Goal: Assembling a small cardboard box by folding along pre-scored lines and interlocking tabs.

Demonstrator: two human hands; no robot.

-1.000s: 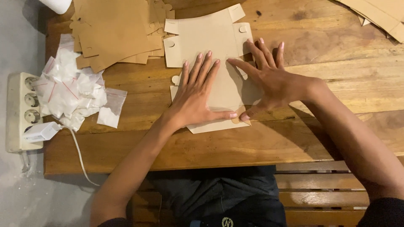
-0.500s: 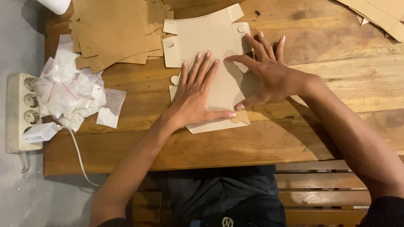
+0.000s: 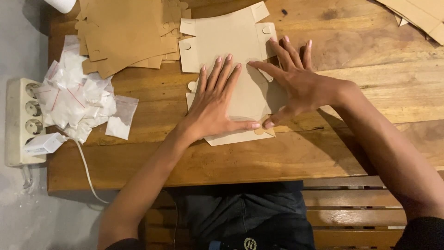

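At the far left edge a white power strip [image 3: 21, 121] lies on the grey floor beside the wooden table [image 3: 370, 97], a white plug adapter [image 3: 42, 143] seated in its lowest socket and a cord trailing down from it; just right of it, on the table's left end, sits a heap of small clear plastic bags [image 3: 76, 99] with red seal lines, piled loosely within reach; in the upper left of the frame a fanned stack of brown die-cut cardboard blanks [image 3: 122, 34] waits; at upper centre the paler cardboard blank [image 3: 231, 39], with tabs and round notches, lies flat on the table; the left hand [image 3: 215, 104] lies palm down on its lower half, fingers straight and spread, gripping nothing, seemingly to pin the sheet flat; touching it, the right hand [image 3: 298, 85] splays over the blank's right edge, fingers extended and thumb meeting the left thumb near the lower corner, apparently pressing a side fold; more brown cardboard sheets [image 3: 418, 16] overlap in the upper right corner.
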